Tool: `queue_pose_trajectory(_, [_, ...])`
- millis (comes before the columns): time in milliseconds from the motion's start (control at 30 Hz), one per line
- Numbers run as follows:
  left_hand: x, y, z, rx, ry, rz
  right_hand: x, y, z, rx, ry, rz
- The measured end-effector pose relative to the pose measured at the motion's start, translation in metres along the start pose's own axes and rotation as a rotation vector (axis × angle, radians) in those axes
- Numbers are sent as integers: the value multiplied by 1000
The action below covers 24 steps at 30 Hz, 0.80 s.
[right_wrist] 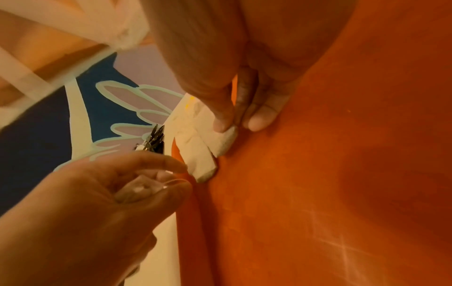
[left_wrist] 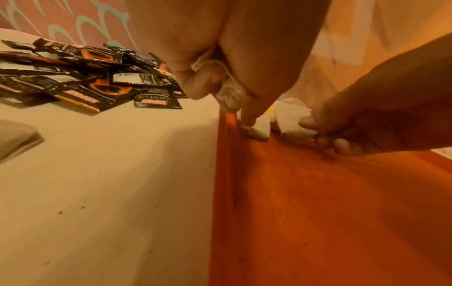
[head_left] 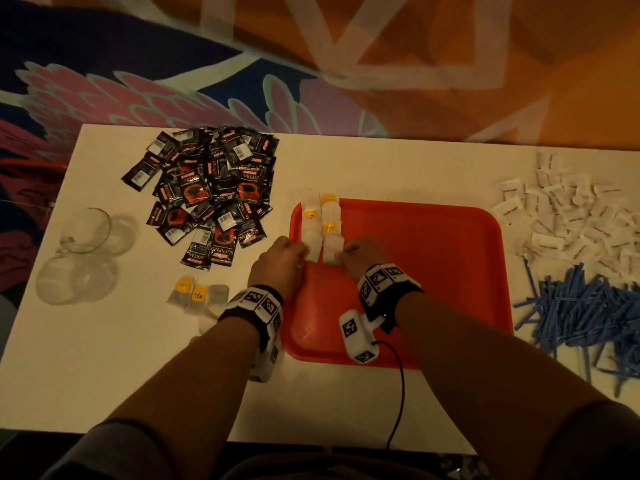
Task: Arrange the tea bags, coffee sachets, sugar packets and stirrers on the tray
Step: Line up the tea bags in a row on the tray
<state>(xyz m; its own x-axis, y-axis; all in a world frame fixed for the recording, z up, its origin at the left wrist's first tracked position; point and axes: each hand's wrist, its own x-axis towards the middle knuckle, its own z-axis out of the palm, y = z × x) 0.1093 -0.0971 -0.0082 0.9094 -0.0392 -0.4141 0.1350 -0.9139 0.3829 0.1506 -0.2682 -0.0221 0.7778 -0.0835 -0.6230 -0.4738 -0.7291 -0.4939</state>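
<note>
on the white surface [head_left: 104, 358] an orange tray [head_left: 433, 271] sits at centre, and two columns of tea bags [head_left: 322, 226] lie along its 9 o'clock edge, their yellow tags showing. the left hand [head_left: 277, 265] reaches in from 6 o'clock at the near end of the left column; in the left wrist view its forefinger presses down on the nearest bag while the other fingers curl round a crumpled tea bag [left_wrist: 229, 96] bunched in the palm, so that grip is closed on a bag. the right hand [head_left: 363, 254] is at the near end of the right column, thumb and fingertips pinching the corner of the nearest bag [right_wrist: 223, 141] against the tray floor. a few loose tea bags [head_left: 197, 294] lie at 7 o'clock of the tray, the dark coffee sachets [head_left: 211, 192] are heaped at 10 o'clock, white sugar packets [head_left: 571, 216] are scattered at 2 o'clock and blue stirrers [head_left: 588, 306] are piled at 4 o'clock. two glass cups [head_left: 83, 251] stand at 9 o'clock, well apart from the tray.
</note>
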Motion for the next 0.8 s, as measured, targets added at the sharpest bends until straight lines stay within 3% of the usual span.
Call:
queue_pose_trajectory(233, [10, 3, 6, 86, -63, 43, 6, -6, 1, -68, 32, 27])
queue_pose_trajectory(400, [9, 3, 10, 109, -49, 30, 7, -5, 2, 22, 78, 75])
queue_pose_trajectory(800, [8, 2, 13, 24, 8, 41, -5, 1, -2, 187, 134, -22])
